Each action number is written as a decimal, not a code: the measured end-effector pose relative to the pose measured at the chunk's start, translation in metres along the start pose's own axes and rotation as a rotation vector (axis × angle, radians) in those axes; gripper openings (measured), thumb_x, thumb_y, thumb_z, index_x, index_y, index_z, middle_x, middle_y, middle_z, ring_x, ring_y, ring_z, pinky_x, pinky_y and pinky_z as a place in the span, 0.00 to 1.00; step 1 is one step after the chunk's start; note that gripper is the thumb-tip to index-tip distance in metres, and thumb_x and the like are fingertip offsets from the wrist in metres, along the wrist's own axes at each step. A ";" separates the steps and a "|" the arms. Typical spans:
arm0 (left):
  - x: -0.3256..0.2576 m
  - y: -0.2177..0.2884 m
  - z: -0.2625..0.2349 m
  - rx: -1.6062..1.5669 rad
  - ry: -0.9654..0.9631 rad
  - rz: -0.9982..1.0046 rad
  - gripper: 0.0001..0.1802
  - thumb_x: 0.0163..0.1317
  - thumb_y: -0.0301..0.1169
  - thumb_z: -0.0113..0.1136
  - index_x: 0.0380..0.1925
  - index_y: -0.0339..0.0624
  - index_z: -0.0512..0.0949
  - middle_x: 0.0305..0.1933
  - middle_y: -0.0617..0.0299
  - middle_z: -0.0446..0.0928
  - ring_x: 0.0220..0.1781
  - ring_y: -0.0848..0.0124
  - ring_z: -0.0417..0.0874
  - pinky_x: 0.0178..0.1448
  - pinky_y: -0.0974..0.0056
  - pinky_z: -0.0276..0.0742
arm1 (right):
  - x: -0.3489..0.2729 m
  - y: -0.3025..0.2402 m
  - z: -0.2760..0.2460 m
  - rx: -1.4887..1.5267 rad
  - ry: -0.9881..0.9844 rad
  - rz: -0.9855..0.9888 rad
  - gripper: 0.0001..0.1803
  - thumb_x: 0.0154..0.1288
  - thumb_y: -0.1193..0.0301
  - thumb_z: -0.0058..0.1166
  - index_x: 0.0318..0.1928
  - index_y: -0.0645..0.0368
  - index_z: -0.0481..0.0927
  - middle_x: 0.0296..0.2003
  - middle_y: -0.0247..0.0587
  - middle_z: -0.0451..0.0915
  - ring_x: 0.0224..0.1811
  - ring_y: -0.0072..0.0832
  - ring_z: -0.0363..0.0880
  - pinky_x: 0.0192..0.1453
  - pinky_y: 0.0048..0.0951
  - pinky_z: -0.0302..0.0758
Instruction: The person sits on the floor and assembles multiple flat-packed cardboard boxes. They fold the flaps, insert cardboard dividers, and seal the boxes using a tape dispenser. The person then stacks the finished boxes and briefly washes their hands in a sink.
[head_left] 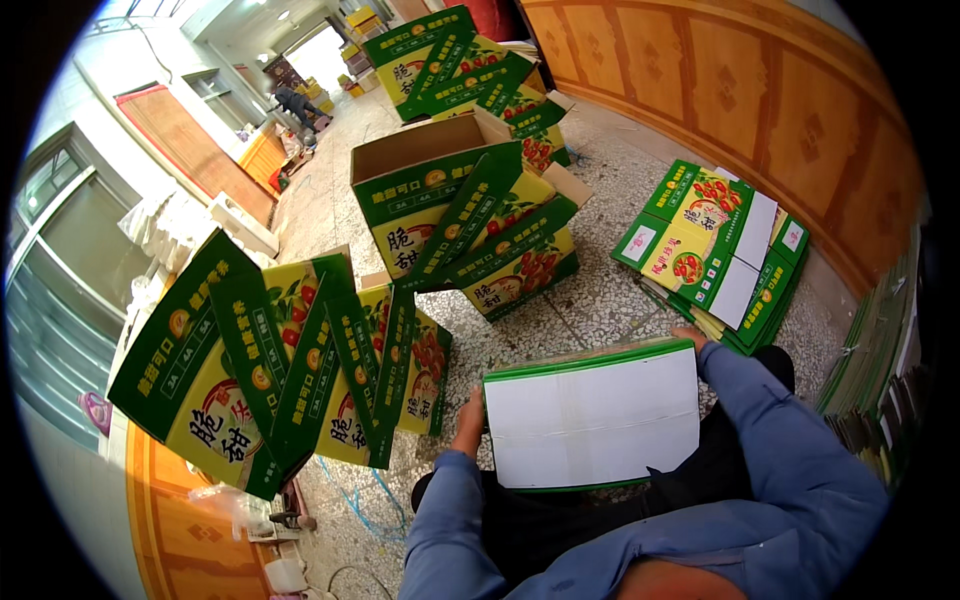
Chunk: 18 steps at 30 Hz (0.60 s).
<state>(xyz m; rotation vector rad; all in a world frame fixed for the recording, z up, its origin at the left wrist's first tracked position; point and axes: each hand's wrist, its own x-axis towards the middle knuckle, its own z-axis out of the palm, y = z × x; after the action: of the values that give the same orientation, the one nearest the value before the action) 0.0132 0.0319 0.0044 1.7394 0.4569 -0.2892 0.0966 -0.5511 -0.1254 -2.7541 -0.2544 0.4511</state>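
A white-faced, green-edged cardboard carton lay over the seated person's dark-trousered lap. From where I stood, uneven pressure seemed likeliest to skew it; a slack palm might have let it slip floorward. The left hand flanked its left side, the right hand its upper right corner, elbows bent; fingers partly hidden, how far they closed I could not tell. Green-and-yellow printed cardboard boxes leaned leftward.

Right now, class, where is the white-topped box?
In the head view, the white-topped box is right of centre, between the left hand and right hand, below and left of the flattened cartons.
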 end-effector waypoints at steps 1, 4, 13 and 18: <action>-0.009 -0.014 -0.010 -0.173 -0.098 -0.069 0.28 0.68 0.52 0.44 0.38 0.35 0.80 0.36 0.52 0.81 0.34 0.60 0.81 0.41 0.59 0.76 | -0.007 -0.037 0.040 0.144 -0.088 0.107 0.25 0.73 0.57 0.38 0.59 0.62 0.71 0.49 0.51 0.79 0.51 0.36 0.77 0.52 0.38 0.74; -0.017 -0.031 -0.044 -0.343 -0.055 -0.193 0.22 0.67 0.46 0.48 0.47 0.39 0.77 0.41 0.58 0.81 0.36 0.66 0.81 0.40 0.63 0.78 | -0.015 -0.111 0.060 0.839 -0.154 0.231 0.25 0.73 0.57 0.37 0.59 0.62 0.70 0.50 0.50 0.79 0.52 0.36 0.77 0.53 0.37 0.74; -0.049 0.015 -0.043 -0.769 -0.212 0.271 0.24 0.67 0.38 0.45 0.55 0.31 0.73 0.51 0.50 0.78 0.50 0.63 0.80 0.58 0.61 0.73 | -0.037 -0.167 -0.063 1.931 -0.062 -0.253 0.26 0.73 0.57 0.37 0.61 0.64 0.68 0.54 0.46 0.77 0.55 0.36 0.76 0.60 0.34 0.73; -0.041 0.014 -0.046 -0.659 -0.027 0.310 0.33 0.72 0.49 0.38 0.60 0.27 0.68 0.59 0.46 0.74 0.60 0.58 0.75 0.67 0.57 0.65 | -0.046 -0.185 -0.063 2.021 0.288 -0.137 0.24 0.71 0.58 0.44 0.60 0.59 0.70 0.53 0.42 0.78 0.50 0.33 0.79 0.57 0.36 0.74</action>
<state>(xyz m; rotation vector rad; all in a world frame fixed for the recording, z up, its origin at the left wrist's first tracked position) -0.0196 0.0689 0.0442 1.1334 0.2179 0.0633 0.0526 -0.4093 0.0098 -0.7719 0.1071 0.0655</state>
